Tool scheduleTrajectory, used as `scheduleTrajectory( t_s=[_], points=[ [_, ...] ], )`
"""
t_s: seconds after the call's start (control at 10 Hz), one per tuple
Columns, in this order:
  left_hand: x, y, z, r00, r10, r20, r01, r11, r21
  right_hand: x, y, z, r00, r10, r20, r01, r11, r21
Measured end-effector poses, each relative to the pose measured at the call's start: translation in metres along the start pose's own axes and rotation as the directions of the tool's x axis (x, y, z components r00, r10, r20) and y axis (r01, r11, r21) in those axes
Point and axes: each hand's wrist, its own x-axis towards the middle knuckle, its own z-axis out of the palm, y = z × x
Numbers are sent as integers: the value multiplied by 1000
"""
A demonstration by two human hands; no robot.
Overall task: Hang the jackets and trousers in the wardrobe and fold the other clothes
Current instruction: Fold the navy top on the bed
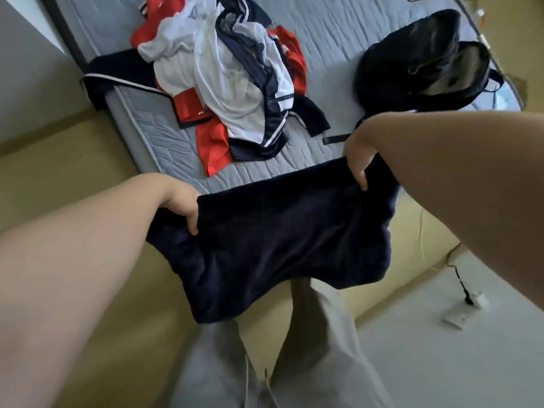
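Observation:
I hold a dark navy garment stretched out in front of me, above the bed's near edge. My left hand grips its left top corner. My right hand pinches its right top corner, fingers curled over the fabric. The cloth hangs down in loose folds over my legs; what kind of garment it is I cannot tell. Further back on the grey quilted mattress lies a heap of clothes in white, red and navy, tangled together.
A black backpack lies open at the mattress's back right, a strap trailing toward my right hand. The yellowish bed frame surrounds the mattress. On the pale floor at right sit a cable and a white plug.

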Motion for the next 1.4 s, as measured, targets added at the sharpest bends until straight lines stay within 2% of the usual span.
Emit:
scheduleTrajectory(
  t_s=[0.1, 0.2, 0.3, 0.4, 0.6, 0.7, 0.8, 1.0, 1.1, 1.2, 1.3, 1.4],
  points=[
    [72, 6, -4, 995, -48, -89, 49, 999, 10, 87, -12, -18, 999, 19, -31, -18, 1000, 21],
    [151, 7, -7, 967, -102, -234, 114, 993, 36, 229, -27, -17, 983, -121, -141, 89, 973, -212],
    [201, -1, -3, 922, -132, -364, 179, 979, 97, 279, -39, -13, 943, -259, -210, 178, 923, -341],
    [218, -10, 0, 882, -143, -449, 195, 978, 71, 307, -36, -10, 903, -350, -251, 256, 905, -341],
    [202, -1, 1, 792, -252, -555, 300, 954, -5, 295, -29, -13, 865, -364, -344, 248, 908, -338],
    [183, 8, 12, 736, -289, -612, 343, 939, -31, 283, -21, -7, 827, -357, -434, 233, 921, -313],
    [164, 18, 34, 663, -262, -702, 353, 936, -16, 265, -15, 9, 766, -347, -542, 242, 936, -257],
    [143, 27, 128, 469, -168, -867, 359, 933, 13, 214, -7, 85, 598, -285, -749, 212, 958, -195],
    [144, 34, 185, 476, -134, -869, 374, 925, 62, 196, 5, 141, 449, -318, -835, 225, 945, -238],
    [152, 39, 242, 577, -148, -804, 372, 923, 97, 195, 16, 207, 493, -378, -784, 183, 926, -331],
    [163, 50, 279, 653, -204, -729, 376, 923, 79, 208, 23, 262, 723, -389, -570, 186, 905, -382],
    [175, 62, 300, 702, -275, -657, 361, 933, -5, 218, 11, 284, 797, -348, -493, 265, 936, -232]
  ],
)
